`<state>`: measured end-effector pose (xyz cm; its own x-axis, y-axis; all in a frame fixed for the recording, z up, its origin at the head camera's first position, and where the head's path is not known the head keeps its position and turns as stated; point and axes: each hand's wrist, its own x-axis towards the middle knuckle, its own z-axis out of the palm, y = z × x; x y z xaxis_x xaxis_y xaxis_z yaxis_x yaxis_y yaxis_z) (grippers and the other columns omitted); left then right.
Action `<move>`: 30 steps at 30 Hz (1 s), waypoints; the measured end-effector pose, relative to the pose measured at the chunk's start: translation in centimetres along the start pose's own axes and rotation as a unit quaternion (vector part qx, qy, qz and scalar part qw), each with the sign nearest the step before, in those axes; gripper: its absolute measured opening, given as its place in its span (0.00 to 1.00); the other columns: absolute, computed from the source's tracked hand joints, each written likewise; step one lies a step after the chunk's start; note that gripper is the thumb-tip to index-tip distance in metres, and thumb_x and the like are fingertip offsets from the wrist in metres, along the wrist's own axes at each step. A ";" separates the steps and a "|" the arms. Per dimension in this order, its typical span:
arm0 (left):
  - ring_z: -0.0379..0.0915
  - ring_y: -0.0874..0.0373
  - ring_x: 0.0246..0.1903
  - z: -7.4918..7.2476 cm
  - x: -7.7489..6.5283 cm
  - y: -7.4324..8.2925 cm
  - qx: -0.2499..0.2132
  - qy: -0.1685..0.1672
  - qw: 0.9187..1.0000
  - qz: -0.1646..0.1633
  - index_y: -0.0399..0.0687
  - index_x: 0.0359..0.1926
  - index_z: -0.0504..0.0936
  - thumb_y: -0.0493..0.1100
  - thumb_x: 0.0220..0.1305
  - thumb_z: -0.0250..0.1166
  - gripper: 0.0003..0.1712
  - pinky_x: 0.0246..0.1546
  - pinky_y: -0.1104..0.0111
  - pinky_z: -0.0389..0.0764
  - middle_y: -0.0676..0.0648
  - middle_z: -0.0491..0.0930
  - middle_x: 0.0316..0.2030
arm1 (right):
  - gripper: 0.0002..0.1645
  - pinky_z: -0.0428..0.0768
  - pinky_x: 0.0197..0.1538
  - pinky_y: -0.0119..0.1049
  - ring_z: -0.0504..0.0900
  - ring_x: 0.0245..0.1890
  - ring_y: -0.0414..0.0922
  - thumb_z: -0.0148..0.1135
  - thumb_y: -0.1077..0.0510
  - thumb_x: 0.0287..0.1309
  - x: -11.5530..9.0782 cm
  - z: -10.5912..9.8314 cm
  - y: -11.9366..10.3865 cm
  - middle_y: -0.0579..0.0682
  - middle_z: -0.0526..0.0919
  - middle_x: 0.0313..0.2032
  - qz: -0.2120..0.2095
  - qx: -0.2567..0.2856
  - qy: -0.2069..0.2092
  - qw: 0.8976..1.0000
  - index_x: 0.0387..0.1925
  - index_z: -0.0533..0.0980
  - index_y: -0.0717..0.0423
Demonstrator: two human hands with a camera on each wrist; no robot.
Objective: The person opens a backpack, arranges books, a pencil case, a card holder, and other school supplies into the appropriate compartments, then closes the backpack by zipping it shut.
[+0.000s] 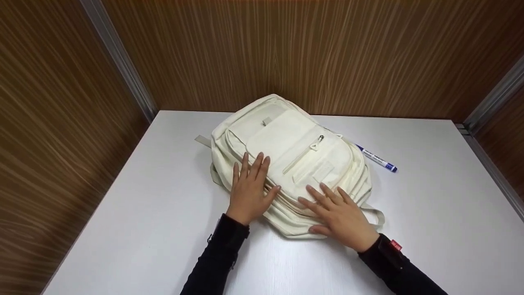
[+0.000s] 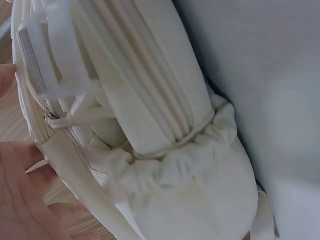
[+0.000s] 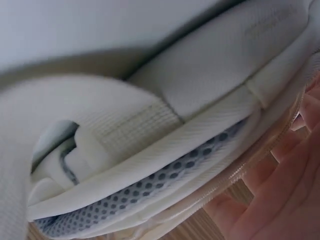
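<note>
Head view shows a backpack (image 1: 278, 139) midway along the table's (image 1: 123, 221) back edge; left hand (image 1: 250, 192) and right hand (image 1: 343, 216) rest on it, fingers extended, spread, gripping nothing. A marker (image 1: 376, 158) lies beside it.

Perhaps a booth-like workspace, wood-grain panels (image 1: 262, 53), metal corner posts (image 1: 118, 57), white tabletop (image 1: 123, 213)

The backpack (image 1: 274, 143) is cream, the marker (image 1: 376, 157) blue-and-white, the wall (image 1: 286, 53) wood-grained brown.

Even light brightens the flat white table (image 1: 123, 213); soft shadows edge the cream fabric backpack (image 1: 278, 135); wrist views look blurrier.
</note>
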<state>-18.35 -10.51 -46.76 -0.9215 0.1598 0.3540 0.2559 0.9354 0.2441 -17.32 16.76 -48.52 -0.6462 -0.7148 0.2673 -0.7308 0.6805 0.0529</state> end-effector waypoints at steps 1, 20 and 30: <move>0.33 0.41 0.77 0.0 -0.1 0.2 0.001 -0.002 1.000 0.002 0.52 0.77 0.52 0.64 0.68 0.52 0.43 0.75 0.44 0.38 0.48 0.49 0.77 | 0.43 0.58 0.71 0.62 0.58 0.74 0.55 0.56 0.30 0.57 -0.2 -0.1 0.5 0.46 0.58 0.75 0.009 0.006 -0.006 1.000 0.73 0.59 0.31; 0.46 0.50 0.76 0.3 -0.3 1.7 0.052 0.025 0.996 0.073 0.64 0.74 0.60 0.50 0.72 0.52 0.31 0.75 0.45 0.44 0.53 0.56 0.75 | 0.35 0.50 0.68 0.72 0.56 0.72 0.68 0.63 0.49 0.60 -0.9 -1.6 6.5 0.59 0.62 0.72 0.142 0.074 -0.021 0.987 0.69 0.67 0.40; 0.47 0.49 0.76 0.4 0.0 1.3 0.056 0.034 0.994 0.087 0.63 0.74 0.59 0.50 0.67 0.56 0.35 0.75 0.45 0.47 0.52 0.56 0.75 | 0.08 0.79 0.39 0.41 0.79 0.34 0.48 0.70 0.53 0.50 4.7 -0.9 -1.3 0.48 0.82 0.33 0.008 0.037 0.199 0.979 0.29 0.81 0.52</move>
<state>-18.13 -9.19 -46.85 -0.8428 0.3047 0.4437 0.3727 0.9251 0.0726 -19.22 12.62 -46.45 -0.5314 -0.5747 0.6224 -0.7448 0.6670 -0.0201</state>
